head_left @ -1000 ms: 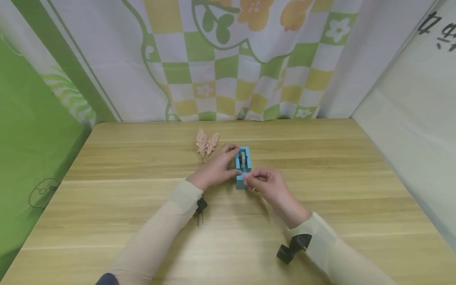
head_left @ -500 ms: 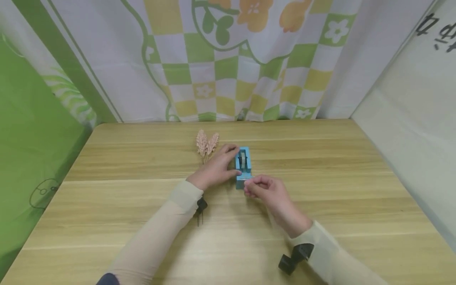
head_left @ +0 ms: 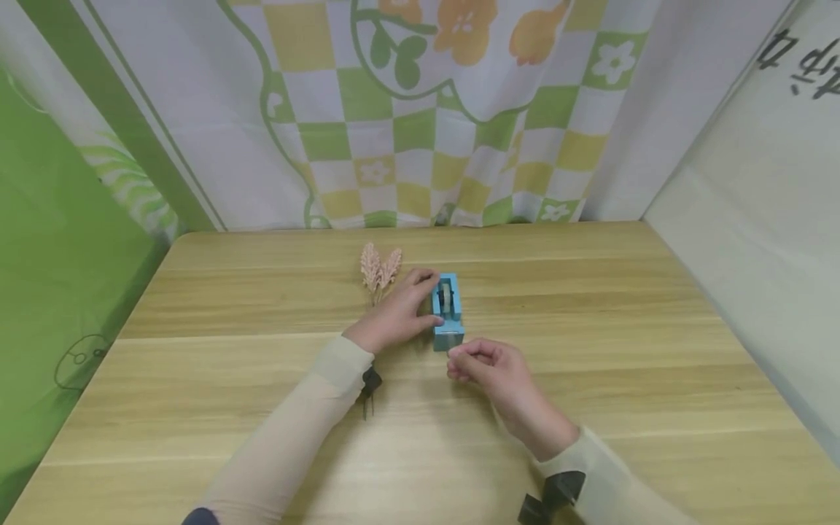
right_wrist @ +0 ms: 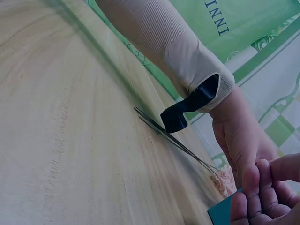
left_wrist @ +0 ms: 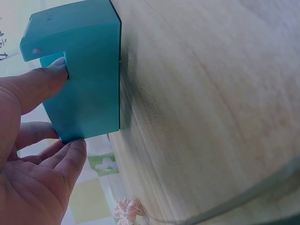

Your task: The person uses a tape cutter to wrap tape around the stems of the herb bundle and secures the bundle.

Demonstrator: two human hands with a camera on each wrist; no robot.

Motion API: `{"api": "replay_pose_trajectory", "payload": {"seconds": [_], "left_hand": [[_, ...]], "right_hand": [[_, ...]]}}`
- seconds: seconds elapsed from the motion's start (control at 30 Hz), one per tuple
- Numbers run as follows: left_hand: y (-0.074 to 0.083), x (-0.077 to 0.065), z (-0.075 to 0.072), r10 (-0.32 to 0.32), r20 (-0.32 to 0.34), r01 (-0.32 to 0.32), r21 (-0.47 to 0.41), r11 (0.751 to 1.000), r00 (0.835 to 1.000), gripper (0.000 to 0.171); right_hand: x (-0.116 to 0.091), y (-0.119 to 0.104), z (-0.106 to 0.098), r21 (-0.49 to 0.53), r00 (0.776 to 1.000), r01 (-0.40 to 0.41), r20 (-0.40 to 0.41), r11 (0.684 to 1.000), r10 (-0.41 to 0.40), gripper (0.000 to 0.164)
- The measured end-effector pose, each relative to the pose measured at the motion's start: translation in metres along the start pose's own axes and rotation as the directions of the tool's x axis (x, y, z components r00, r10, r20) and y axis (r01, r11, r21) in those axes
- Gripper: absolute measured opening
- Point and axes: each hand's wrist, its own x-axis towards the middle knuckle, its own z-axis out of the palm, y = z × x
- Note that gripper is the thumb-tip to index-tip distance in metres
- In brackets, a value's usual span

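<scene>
A light blue tape dispenser (head_left: 457,310) stands on the wooden table, with a roll of clear tape (head_left: 446,296) in its slot. My left hand (head_left: 396,313) grips it from the left; in the left wrist view the thumb (left_wrist: 54,72) sits in the notch of the dispenser's side and the fingers (left_wrist: 70,159) press its far end. Just in front of the dispenser, my right hand (head_left: 499,375) pinches the tape's free end between thumb and index finger. A short stretch of tape faintly shows between the cutter edge and those fingertips.
Pink artificial flowers (head_left: 379,270) lie left of the dispenser, partly under the left forearm; their thin stems (right_wrist: 171,137) point towards me. Black wrist mounts (head_left: 370,380) hang below both sleeves. A patterned curtain (head_left: 420,131) hangs behind the table (head_left: 590,292).
The right hand has moved towards me and slightly down, away from the dispenser's cutter, drawing out tape. The left hand and dispenser have stayed in place; the head view has tilted slightly.
</scene>
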Motion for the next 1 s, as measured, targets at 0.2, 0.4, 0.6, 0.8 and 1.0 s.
{"api": "replay_pose_trajectory", "payload": {"seconds": [0.2, 0.4, 0.6, 0.8, 1.0], "left_hand": [[0.001, -0.001, 0.000, -0.012, 0.013, 0.012, -0.005, 1.000, 1.000, 0.081], [0.001, -0.001, 0.000, -0.018, 0.015, 0.018, 0.008, 1.000, 1.000, 0.082], [0.000, 0.000, 0.000, -0.010, 0.017, 0.010, 0.010, 1.000, 1.000, 0.082], [0.001, 0.000, 0.000, -0.008, 0.017, 0.008, 0.003, 1.000, 1.000, 0.081], [0.001, 0.000, 0.000, -0.012, 0.019, 0.012, 0.000, 1.000, 1.000, 0.081]], "right_hand": [[-0.007, 0.002, 0.001, 0.014, 0.999, -0.031, -0.012, 0.999, 0.031, 0.012], [-0.014, 0.002, 0.002, 0.018, 1.000, -0.027, -0.003, 0.999, 0.027, 0.013], [-0.020, 0.003, 0.003, 0.009, 0.999, -0.036, -0.025, 0.999, 0.036, 0.013], [-0.028, 0.005, 0.003, -0.001, 0.999, -0.046, -0.007, 0.999, 0.046, 0.015], [-0.035, 0.008, 0.003, 0.011, 0.999, -0.050, 0.012, 0.999, 0.050, 0.018]]}}
